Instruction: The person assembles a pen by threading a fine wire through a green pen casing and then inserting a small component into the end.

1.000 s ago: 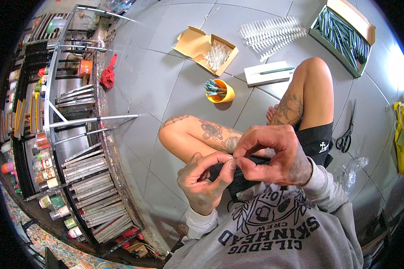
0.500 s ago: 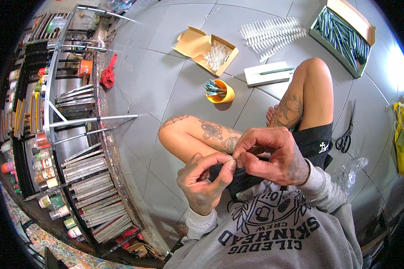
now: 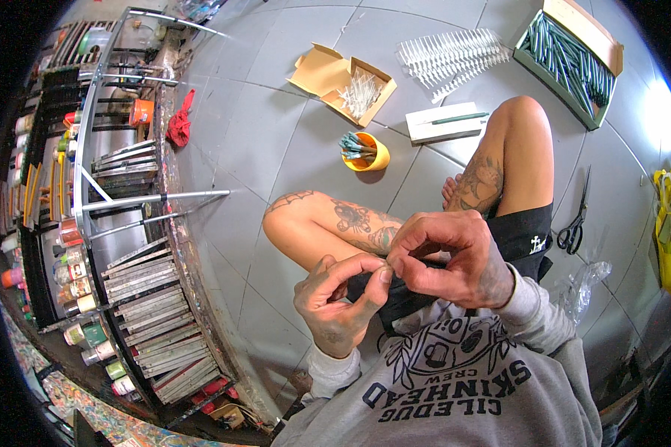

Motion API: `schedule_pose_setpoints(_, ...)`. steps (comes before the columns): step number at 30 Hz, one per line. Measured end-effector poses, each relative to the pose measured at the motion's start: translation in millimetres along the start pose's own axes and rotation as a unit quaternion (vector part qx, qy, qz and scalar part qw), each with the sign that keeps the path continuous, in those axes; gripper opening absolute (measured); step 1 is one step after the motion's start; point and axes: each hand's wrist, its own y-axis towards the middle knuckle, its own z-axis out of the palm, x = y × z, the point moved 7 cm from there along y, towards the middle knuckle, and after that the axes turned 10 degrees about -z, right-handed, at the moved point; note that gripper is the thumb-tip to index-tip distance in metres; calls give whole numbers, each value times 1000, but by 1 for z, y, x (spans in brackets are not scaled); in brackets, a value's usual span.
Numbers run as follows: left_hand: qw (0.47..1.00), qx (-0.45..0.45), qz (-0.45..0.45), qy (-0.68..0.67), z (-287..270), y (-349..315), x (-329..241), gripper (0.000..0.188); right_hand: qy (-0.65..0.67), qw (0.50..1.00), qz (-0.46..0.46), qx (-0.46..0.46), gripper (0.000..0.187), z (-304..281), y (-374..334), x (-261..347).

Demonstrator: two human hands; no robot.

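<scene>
Left hand [image 3: 343,298] and right hand [image 3: 455,257]: pinched, tip to tip

Left thumb and forefinger: pinched, position unchanged. Yellow cup [image 3: 382,156]: beyond the meeting fingertips. Right fingers: pinched, shifted slightly within the last second; suggests fine adjustment. Any item held lies at that junction, too obscured to identify.

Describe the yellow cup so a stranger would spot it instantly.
On the grey tiled floor, find the open cardboard box of white pieces. Just below it in view sits the yellow cup, set apart by its round rim and blue-green sticks poking out.
</scene>
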Motion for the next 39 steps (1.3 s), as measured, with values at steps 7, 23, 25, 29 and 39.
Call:
schedule_pose_setpoints(7,998,14,-41,-53,1,-1,5,16,99,993,58,21,15,4,-4,-12)
schedule_pose_setpoints(23,995,29,-62,-76,2,0,8,16,192,976,101,15,14,6,-7,-21)
schedule_pose_setpoints(25,995,26,-61,-74,2,0,5,16,172,979,103,25,15,5,-7,-20)
schedule_pose_setpoints(29,997,24,-56,-43,3,0,6,16,153,982,111,13,11,3,-7,-19)
schedule_pose_setpoints(39,999,54,6,-6,9,0,-1,19,133,985,106,15,8,0,-14,-19)
